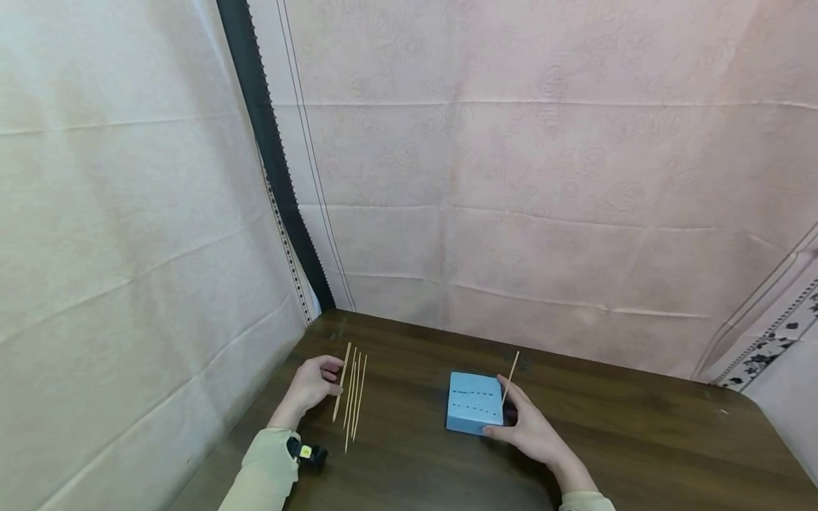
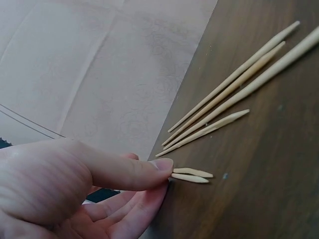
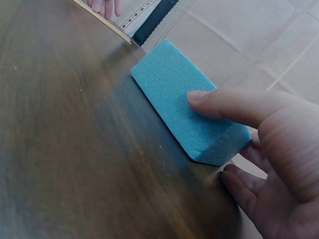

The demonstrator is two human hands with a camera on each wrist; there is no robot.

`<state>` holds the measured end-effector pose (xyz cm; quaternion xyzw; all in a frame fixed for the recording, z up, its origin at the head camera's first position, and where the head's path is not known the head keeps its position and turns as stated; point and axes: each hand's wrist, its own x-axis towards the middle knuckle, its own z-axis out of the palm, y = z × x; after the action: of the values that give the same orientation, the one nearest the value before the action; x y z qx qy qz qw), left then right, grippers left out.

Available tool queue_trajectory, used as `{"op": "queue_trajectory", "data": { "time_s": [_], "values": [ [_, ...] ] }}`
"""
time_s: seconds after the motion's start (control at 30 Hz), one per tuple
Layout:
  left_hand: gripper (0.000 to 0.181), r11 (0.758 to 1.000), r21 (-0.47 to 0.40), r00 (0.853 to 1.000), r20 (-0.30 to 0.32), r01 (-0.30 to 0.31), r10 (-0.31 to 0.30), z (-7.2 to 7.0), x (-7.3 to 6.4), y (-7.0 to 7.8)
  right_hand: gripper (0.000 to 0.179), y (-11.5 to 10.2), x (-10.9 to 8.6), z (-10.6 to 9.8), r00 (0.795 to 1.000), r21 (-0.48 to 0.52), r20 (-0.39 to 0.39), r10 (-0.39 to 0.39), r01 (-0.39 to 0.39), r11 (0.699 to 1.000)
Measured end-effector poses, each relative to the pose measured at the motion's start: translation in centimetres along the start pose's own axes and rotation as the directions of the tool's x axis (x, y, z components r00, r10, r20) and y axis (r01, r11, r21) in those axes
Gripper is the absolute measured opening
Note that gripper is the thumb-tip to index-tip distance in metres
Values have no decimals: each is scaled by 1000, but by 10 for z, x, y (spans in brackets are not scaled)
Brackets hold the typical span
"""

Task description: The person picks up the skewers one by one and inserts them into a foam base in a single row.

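On the left part of the table, my left hand (image 1: 312, 387) pinches two thin pointed bamboo sticks (image 2: 192, 174) between thumb and fingers. Beside them several more bamboo sticks (image 2: 232, 82) lie roughly parallel on the table. My right hand (image 1: 527, 426) grips a light blue foam block (image 1: 474, 397) from its right side, thumb on the near face and a fingertip at the far corner. Rows of small dark holes mark the block's top. One bamboo stick (image 1: 511, 376) rises at a slant between the right hand and the block; its lower end is hidden.
The dark wooden table (image 1: 409, 468) reaches back to pale hanging cloth (image 1: 543, 177), with another cloth (image 1: 128, 248) along the left. A small black device (image 1: 309, 454) is strapped to the left wrist.
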<state>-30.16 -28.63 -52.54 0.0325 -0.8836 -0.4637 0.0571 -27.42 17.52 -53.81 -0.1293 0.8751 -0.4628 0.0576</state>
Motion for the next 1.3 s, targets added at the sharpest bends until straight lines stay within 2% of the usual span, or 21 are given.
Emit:
{"op": "queue_trajectory", "data": {
  "time_s": [0.43, 1.3],
  "values": [
    [55, 998, 31, 998, 4, 59, -59, -9, -1, 1, 112, -1, -3, -1, 1000, 10, 6, -6, 6, 1000],
    [54, 986, 149, 997, 12, 76, -79, -19, -2, 0, 113, -1, -2, -1, 1000, 3, 6, -15, 15, 1000]
  ]
}}
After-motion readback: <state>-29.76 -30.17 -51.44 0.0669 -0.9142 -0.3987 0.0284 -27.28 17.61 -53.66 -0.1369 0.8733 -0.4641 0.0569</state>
